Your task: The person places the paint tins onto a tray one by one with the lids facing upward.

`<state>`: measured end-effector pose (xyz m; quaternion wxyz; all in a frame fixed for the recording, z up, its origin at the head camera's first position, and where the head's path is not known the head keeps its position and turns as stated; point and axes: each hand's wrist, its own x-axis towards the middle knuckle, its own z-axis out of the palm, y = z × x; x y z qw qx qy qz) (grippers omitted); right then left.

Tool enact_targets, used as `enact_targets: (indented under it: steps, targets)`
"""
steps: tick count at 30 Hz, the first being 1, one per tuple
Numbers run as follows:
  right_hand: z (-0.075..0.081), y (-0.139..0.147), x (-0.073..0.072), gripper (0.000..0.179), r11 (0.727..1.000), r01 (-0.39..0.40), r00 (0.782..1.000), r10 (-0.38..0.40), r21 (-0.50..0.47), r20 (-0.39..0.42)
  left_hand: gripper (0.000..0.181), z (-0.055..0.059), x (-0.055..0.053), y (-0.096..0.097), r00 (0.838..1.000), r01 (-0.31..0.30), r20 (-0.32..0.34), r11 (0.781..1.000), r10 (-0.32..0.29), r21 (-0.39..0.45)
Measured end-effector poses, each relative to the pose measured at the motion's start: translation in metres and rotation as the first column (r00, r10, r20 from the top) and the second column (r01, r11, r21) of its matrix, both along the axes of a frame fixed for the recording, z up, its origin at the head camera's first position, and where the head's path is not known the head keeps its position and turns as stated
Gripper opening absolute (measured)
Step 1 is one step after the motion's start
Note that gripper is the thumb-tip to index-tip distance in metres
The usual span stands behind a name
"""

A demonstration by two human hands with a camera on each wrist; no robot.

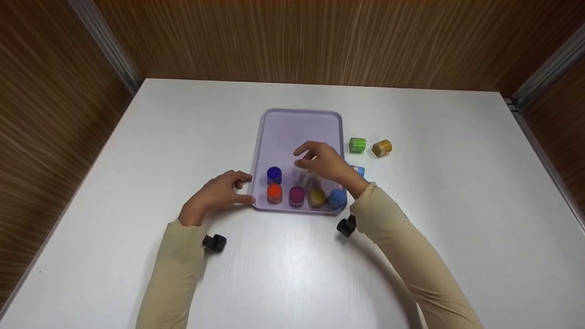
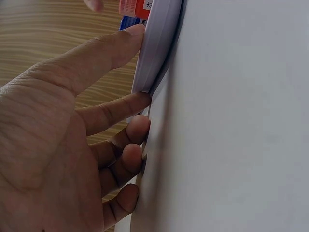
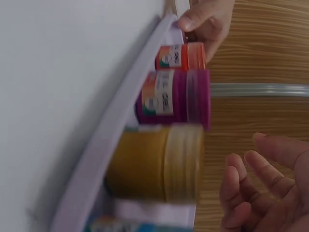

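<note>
A lilac tray point(image 1: 301, 130) lies on the white table. Along its near edge stand small paint jars: an orange-red jar point(image 1: 274, 193), a magenta jar point(image 1: 296, 196), an ochre jar point(image 1: 316, 198) and a light blue jar point(image 1: 337, 198). Behind the orange-red one is a dark blue jar point(image 1: 274, 175). My left hand point(image 1: 219, 191) touches the tray's left rim with thumb and forefinger, its fingers relaxed. Over the tray hovers my right hand point(image 1: 322, 161), holding nothing, its fingers loosely bent and apart; the right wrist view shows this hand point(image 3: 270, 188) beside the jars.
Right of the tray a green jar point(image 1: 357, 145) and a yellow-ochre jar point(image 1: 382, 147) lie on their sides. Another light blue jar point(image 1: 359, 171) is partly hidden by the right wrist. Wood-grain panels point(image 1: 301, 41) enclose the table's back and sides.
</note>
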<state>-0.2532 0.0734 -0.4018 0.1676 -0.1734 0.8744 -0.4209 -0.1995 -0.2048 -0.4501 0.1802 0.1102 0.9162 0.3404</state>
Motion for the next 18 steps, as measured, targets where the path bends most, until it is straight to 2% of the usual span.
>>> enact_targets:
  steps: [7, 11, 18]
  targets:
    - [0.009, 0.027, -0.008, 0.031, 0.999, 0.026, 1.000, -0.026, -0.034, -0.015, 0.065, 0.001, 0.001, 0.000, 1.000, -0.002, 0.002, 1.000, 0.002, 0.004]
    - [0.015, 0.043, -0.013, 0.032, 0.999, 0.039, 0.998, -0.039, -0.008, -0.042, 0.065, 0.001, 0.002, 0.000, 1.000, 0.001, 0.005, 1.000, 0.000, -0.009]
    - [0.020, 0.067, -0.019, 0.036, 0.996, 0.072, 0.997, -0.071, 0.043, -0.030, 0.066, 0.001, 0.002, 0.000, 1.000, 0.000, 0.003, 1.000, 0.000, -0.014]
